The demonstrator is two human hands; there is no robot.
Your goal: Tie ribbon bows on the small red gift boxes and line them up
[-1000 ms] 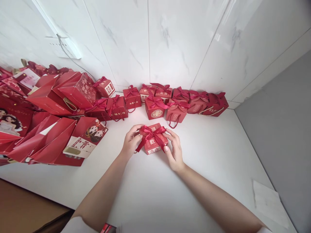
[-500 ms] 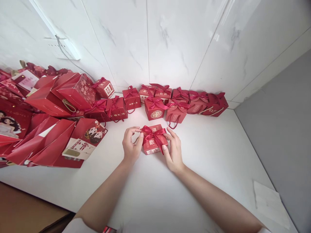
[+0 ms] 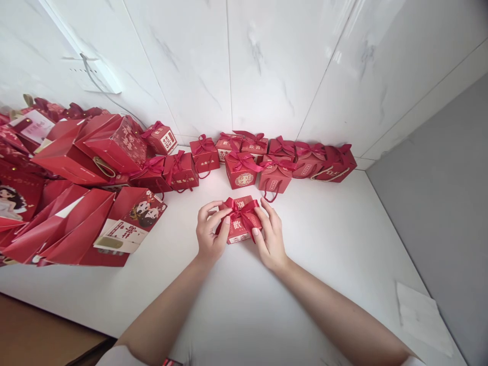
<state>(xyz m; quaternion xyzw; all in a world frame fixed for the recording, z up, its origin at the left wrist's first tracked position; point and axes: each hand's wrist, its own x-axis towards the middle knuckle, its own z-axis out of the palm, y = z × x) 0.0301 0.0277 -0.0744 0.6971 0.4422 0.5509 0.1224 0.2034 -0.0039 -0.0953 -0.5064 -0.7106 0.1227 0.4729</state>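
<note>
A small red gift box (image 3: 235, 235) with white and gold characters sits on the white table in front of me. A red satin ribbon (image 3: 240, 213) is tied in a bow across its top. My left hand (image 3: 211, 231) has its fingers curled on the box's left side, at the bow's left loop. On the opposite side, my right hand (image 3: 271, 234) grips the box's right edge, its thumb near a hanging ribbon tail. Between them the box is held flat on the table.
Behind stands a row of ribboned red boxes (image 3: 241, 175) against the marble-tiled wall (image 3: 267, 66). Large red gift bags (image 3: 110, 147) are piled at left. A white sheet (image 3: 423, 317) lies at right; a cardboard box (image 3: 46, 333) is below the table's left edge.
My left hand has closed in on the box's left side, its fingers now over the ribbon loop. My right hand stays at the right edge. The view has shifted slightly.
</note>
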